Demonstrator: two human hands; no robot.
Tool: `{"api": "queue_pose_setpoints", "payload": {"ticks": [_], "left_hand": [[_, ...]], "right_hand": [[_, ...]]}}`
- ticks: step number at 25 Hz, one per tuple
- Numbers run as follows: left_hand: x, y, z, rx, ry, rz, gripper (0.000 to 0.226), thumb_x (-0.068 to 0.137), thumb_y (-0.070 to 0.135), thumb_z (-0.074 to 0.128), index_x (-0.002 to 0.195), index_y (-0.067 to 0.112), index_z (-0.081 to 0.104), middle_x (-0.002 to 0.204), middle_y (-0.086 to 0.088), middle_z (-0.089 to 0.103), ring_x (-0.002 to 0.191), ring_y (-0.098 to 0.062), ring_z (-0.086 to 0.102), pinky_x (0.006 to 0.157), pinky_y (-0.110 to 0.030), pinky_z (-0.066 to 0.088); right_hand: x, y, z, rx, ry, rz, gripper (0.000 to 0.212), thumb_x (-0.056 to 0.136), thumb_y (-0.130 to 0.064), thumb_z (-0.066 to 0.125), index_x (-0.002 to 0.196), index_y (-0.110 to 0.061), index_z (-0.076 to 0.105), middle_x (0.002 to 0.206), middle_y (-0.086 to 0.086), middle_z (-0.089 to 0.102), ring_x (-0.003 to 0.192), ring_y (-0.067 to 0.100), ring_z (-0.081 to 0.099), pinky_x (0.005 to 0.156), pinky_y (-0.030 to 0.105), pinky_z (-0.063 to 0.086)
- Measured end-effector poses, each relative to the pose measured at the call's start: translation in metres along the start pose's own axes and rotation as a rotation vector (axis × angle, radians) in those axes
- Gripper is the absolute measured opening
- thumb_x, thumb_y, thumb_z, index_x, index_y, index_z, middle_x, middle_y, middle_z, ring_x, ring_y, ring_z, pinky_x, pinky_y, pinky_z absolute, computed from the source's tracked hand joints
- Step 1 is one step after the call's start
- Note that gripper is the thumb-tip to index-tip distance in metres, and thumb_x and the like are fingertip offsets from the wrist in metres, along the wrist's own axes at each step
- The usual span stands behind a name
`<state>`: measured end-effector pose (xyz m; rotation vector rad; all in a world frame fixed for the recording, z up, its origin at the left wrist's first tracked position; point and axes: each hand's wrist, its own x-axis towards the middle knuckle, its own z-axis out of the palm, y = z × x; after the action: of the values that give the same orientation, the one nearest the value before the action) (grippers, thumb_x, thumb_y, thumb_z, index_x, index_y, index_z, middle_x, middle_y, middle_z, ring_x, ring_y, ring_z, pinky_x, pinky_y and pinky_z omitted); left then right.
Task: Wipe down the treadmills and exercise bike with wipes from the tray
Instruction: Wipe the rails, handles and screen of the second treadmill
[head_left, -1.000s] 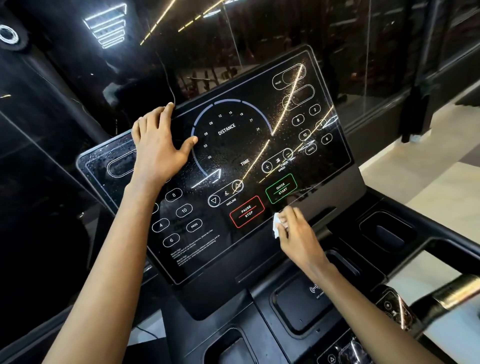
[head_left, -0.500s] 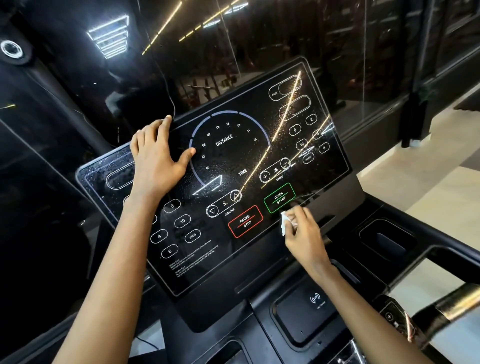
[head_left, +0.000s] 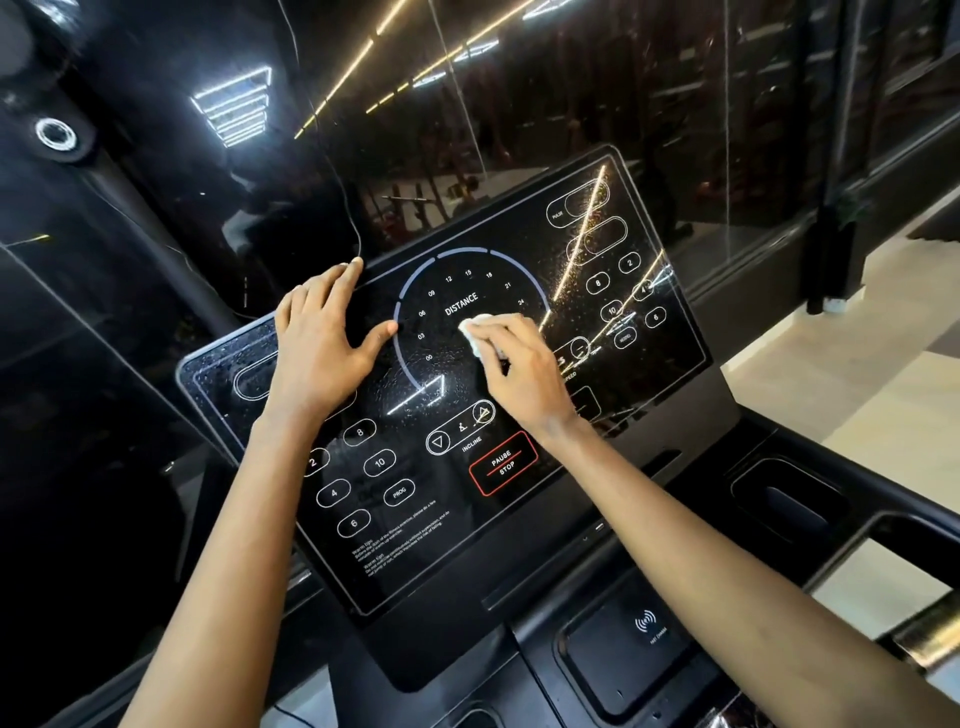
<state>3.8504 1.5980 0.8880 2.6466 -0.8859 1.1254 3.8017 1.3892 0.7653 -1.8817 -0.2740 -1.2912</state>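
Observation:
A treadmill's glossy black console panel (head_left: 415, 540) fills the middle of the view, tilted toward me, with white button outlines, a round DISTANCE dial and a red PAUSE STOP box. Droplets and streaks speckle its upper right. My right hand (head_left: 519, 374) presses a small white wipe (head_left: 475, 332) against the middle of the dial, fingers closed over it. My left hand (head_left: 324, 338) lies flat on the panel's upper left, fingers spread and reaching its top edge.
Below the panel sits a black tray with a wireless-charging pad (head_left: 628, 649) and a cup recess (head_left: 789, 499) at the right. A metallic handlebar end (head_left: 930, 631) shows at the lower right. Dark glass behind reflects ceiling lights; pale floor lies at the right.
My right hand has carried the wipe up and left from the panel's lower edge near QUICK START to the centre of the dial. My left hand has stayed in place.

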Motion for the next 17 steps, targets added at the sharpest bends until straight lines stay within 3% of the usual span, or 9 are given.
{"api": "queue_pose_setpoints", "payload": {"ticks": [2, 4, 8, 13, 17], "left_hand": [[0.000, -0.002, -0.003, 0.013, -0.016, 0.024, 0.076, 0.093, 0.054, 0.062, 0.155, 0.021, 0.035, 0.152, -0.005, 0.044, 0.140, -0.022, 0.037, 0.118, -0.041, 0.019], [0.000, -0.007, -0.006, 0.034, -0.036, 0.053, 0.077, 0.093, 0.056, 0.060, 0.156, 0.022, 0.033, 0.153, -0.005, 0.043, 0.141, -0.023, 0.036, 0.117, -0.042, 0.020], [0.000, -0.012, -0.010, 0.040, -0.059, 0.065, 0.077, 0.093, 0.055, 0.059, 0.157, 0.023, 0.031, 0.154, -0.006, 0.042, 0.141, -0.024, 0.036, 0.116, -0.044, 0.023], [-0.001, -0.013, -0.008, 0.038, -0.044, 0.051, 0.077, 0.092, 0.055, 0.060, 0.156, 0.023, 0.032, 0.153, -0.004, 0.043, 0.141, -0.023, 0.038, 0.116, -0.043, 0.023], [0.000, -0.011, -0.009, 0.031, -0.042, 0.057, 0.077, 0.092, 0.054, 0.062, 0.156, 0.023, 0.034, 0.152, -0.004, 0.044, 0.140, -0.023, 0.038, 0.115, -0.042, 0.023]], "right_hand": [[0.020, 0.003, -0.003, 0.000, -0.013, 0.030, 0.021, 0.099, -0.012, 0.060, 0.116, -0.013, 0.071, 0.113, -0.001, 0.062, 0.105, 0.009, 0.058, 0.095, 0.017, 0.049], [0.042, 0.006, -0.006, -0.013, 0.057, 0.137, 0.018, 0.099, -0.015, 0.059, 0.114, -0.015, 0.069, 0.112, -0.001, 0.059, 0.102, 0.008, 0.058, 0.092, 0.020, 0.051], [0.060, -0.012, 0.018, -0.018, -0.024, -0.040, 0.020, 0.100, -0.015, 0.059, 0.116, -0.013, 0.071, 0.110, -0.002, 0.062, 0.106, 0.012, 0.059, 0.092, 0.027, 0.053], [0.085, -0.013, 0.030, -0.014, 0.126, 0.047, 0.018, 0.099, -0.013, 0.059, 0.113, -0.012, 0.072, 0.108, 0.000, 0.063, 0.102, 0.014, 0.058, 0.088, 0.030, 0.054], [0.095, -0.021, 0.032, -0.027, 0.052, -0.046, 0.020, 0.101, -0.017, 0.057, 0.115, -0.014, 0.071, 0.108, -0.002, 0.062, 0.103, 0.012, 0.056, 0.091, 0.027, 0.051]]}}
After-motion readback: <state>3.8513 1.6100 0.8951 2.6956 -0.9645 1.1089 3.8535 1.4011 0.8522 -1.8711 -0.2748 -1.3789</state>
